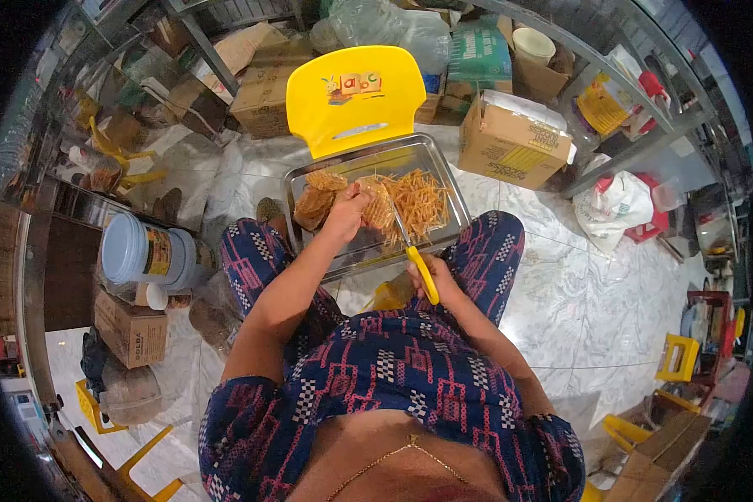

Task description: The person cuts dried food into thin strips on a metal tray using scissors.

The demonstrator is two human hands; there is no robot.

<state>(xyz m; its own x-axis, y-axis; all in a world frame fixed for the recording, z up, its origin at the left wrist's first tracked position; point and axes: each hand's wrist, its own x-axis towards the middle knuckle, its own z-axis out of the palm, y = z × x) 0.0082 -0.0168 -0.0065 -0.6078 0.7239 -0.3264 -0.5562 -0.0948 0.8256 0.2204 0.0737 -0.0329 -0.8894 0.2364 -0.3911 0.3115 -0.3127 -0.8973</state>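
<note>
My left hand (351, 209) pinches a tan, grid-patterned wafer-like sheet (378, 211) over a rectangular metal tray (440, 151). My right hand (442, 283) grips scissors (425, 274) by their yellow handles, with the blades pointing up at the sheet's right edge. Whether the blades are parted is hard to make out. A heap of thin tan strips (421, 205) fills the tray's right side. More uncut tan sheets (314, 205) lie stacked at the left, beside my left hand. The tray rests in front of my knees, against a yellow chair (356, 100).
Cardboard boxes (510, 146) stand on the marble-patterned floor behind the tray. White-blue buckets (130, 251) and another carton (130, 328) are at the left. A white sack (615, 205) sits at the right under metal shelving (623, 151). Yellow stools (678, 358) are at the lower right.
</note>
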